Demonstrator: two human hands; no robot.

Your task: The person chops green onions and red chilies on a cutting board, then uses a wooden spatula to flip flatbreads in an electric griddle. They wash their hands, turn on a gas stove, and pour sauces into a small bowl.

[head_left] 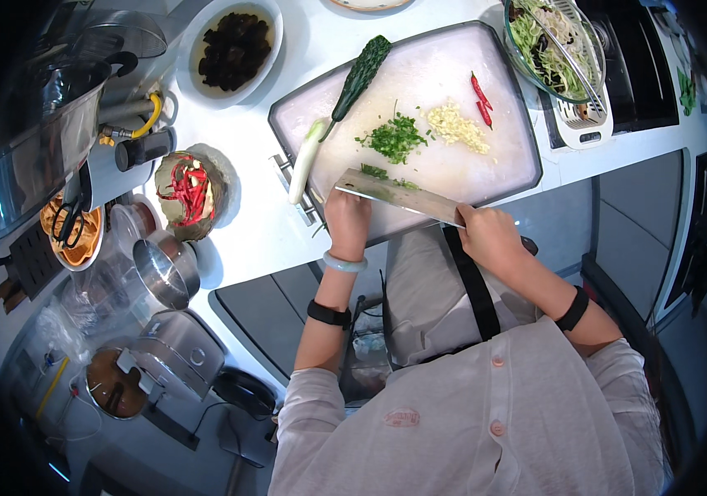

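Note:
My right hand grips the handle of a cleaver, whose broad blade slants across the near edge of the cutting board. Closed at the blade's far end is my left hand; its fingertips are partly hidden by the blade, and thin green bits show beside it. Cut greens lie along the blade's upper edge. Farther up the board are a pile of chopped greens, minced garlic and red chilies. A dark green cucumber and a white scallion stalk lie on the left.
Left of the board stand a bowl of soaked black fungus, a bowl of red chilies and a steel pot. A glass bowl of shredded vegetables sits in a white basket at the right, beside a black stove.

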